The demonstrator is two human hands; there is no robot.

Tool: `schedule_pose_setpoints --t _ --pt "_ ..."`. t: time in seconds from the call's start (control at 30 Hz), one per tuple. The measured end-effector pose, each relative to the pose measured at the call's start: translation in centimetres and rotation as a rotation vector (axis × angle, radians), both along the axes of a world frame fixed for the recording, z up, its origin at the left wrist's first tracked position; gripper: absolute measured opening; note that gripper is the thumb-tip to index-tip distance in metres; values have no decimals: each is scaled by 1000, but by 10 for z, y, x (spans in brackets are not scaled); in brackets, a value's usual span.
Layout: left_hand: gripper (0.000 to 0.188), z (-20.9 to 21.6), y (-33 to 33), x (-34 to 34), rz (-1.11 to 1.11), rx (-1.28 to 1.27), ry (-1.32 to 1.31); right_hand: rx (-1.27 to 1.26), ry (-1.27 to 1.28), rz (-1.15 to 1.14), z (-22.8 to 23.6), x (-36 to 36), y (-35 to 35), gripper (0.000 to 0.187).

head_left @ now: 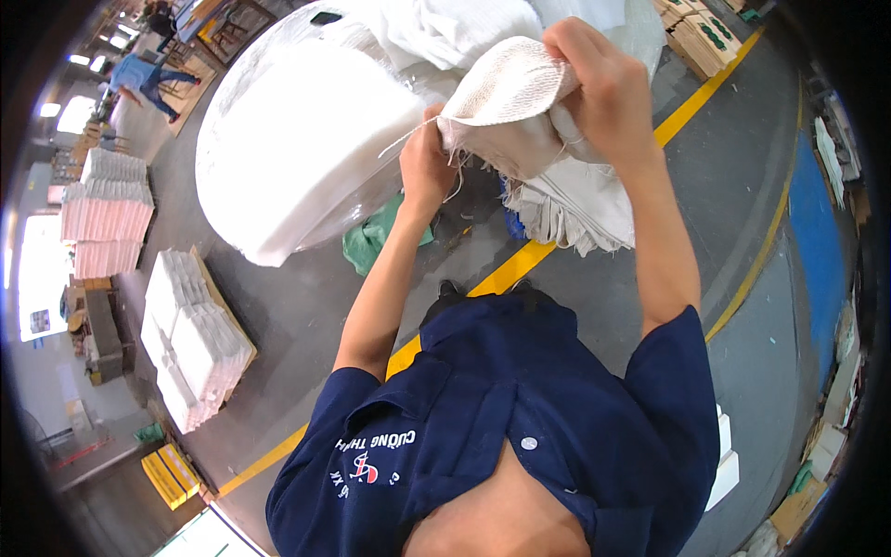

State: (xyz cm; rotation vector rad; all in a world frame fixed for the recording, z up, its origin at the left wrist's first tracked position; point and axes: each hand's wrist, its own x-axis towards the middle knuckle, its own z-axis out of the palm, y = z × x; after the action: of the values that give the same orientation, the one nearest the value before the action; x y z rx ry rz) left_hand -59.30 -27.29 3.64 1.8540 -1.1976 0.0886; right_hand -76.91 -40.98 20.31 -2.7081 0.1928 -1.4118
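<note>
Both my hands grip a cream woven sack [506, 88], holding its edge up and spread between them. My left hand [427, 167] is closed on the left corner, where loose threads hang down. At the upper right, my right hand [603, 93] pinches the other side of the sack; its fingertips are partly hidden behind the cloth. Under the sack hangs a bundle of pale folded sacks [580, 209] with frayed edges. Just beyond my hands lies a heap of white cloth [445, 28] on a large bundle wrapped in clear plastic [297, 130].
A green cloth [380, 237] lies on the floor beside the wrapped bundle. Pallets of stacked white sheets [190, 339] stand at the left. A yellow floor line [510, 269] runs past my feet. Far left, a person in blue [139, 76] leans over. Wooden pieces [701, 42] are stacked far right.
</note>
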Motion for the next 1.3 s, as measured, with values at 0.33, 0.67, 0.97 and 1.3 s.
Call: schedule_pose_setpoints --t 0.33,0.67,0.97,1.3 --pt "20 28 -4 32 -634 230 717 20 28 -723 14 -133 -77 28" --pt "19 37 -3 -32 -296 157 -312 1507 -4 -17 -171 -70 66 14" --pt "12 -14 60 -83 -276 132 -335 2274 -579 198 -198 12 124 12" --pt "15 -107 198 -43 2 325 519 1965 -522 548 -182 43 134 19"
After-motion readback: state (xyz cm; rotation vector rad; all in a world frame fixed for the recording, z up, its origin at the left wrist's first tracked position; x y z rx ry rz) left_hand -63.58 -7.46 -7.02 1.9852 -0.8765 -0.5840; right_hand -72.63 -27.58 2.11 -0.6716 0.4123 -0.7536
